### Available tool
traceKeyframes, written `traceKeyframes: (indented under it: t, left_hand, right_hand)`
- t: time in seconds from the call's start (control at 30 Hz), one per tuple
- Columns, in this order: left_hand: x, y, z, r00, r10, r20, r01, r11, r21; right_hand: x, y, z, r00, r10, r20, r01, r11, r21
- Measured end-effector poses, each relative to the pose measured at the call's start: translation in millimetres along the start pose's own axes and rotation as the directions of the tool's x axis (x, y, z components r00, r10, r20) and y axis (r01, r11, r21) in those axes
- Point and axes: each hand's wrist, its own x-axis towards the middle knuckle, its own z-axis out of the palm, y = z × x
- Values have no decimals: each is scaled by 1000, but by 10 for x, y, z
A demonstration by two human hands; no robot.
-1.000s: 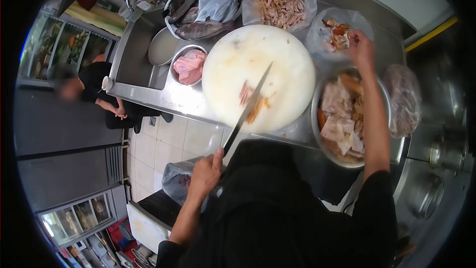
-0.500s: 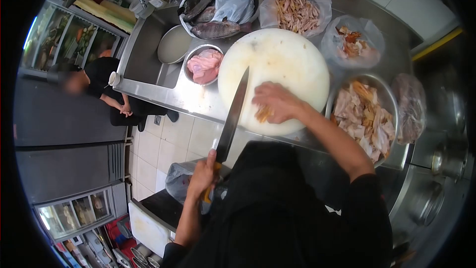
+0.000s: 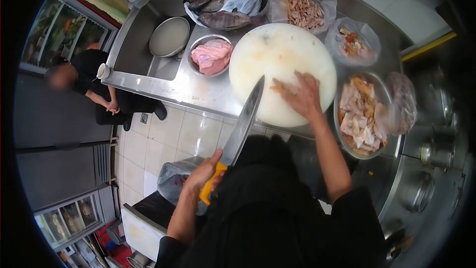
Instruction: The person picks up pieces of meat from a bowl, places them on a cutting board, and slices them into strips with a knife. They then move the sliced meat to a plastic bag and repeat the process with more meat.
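My left hand [image 3: 203,176] is wrapped round the yellow handle of a long knife [image 3: 244,128], whose tip lies over the left part of the round white cutting board [image 3: 277,52]. On the board my right hand [image 3: 306,94] rests with its fingers spread, beside and partly over a small tan piece of meat [image 3: 283,88]. To the right stands a metal bowl of meat pieces [image 3: 364,114]. Left of the board is a bowl of pink meat [image 3: 212,57]. Cut strips in a clear bag [image 3: 303,11] lie behind the board.
Fish [image 3: 225,20] lie in a bagged basin at the back. A sink [image 3: 136,49] holds a metal bowl [image 3: 169,37]. Another bag of meat [image 3: 354,44] is at the back right. A person [image 3: 101,87] sits at the left. A bagged bin [image 3: 178,181] stands below my left hand.
My right hand has moved right and its fingers have spread. The knife is still in my left hand. The view has shifted slightly.
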Motion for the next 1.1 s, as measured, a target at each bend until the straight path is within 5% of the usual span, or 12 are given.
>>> traceKeyframes:
  t: [0.4, 0.57, 0.83, 0.97, 1.1]
  left_hand:
    - [453, 515, 175, 977, -63, 203, 19, 977, 212]
    - [460, 847, 341, 983, -82, 164, 59, 989, 138]
    - [812, 2327, 854, 989, -11, 146, -2, 996, 86]
    - [887, 2969, 1099, 997, 25, 74, -32, 995, 97]
    - [902, 2885, 1033, 998, 54, -18, -51, 991, 127]
  right_hand:
    - [8, -171, 475, 978, 134, -159, -91, 962, 256]
    - [234, -157, 472, 939, 252, -232, -140, 900, 412]
    - [1865, 703, 297, 900, 105, -423, 62, 930, 363]
    - [3013, 1389, 350, 860, 171, -481, 2, 941, 338]
    - [3607, 1973, 606, 911, 254, -324, -190, 958, 216]
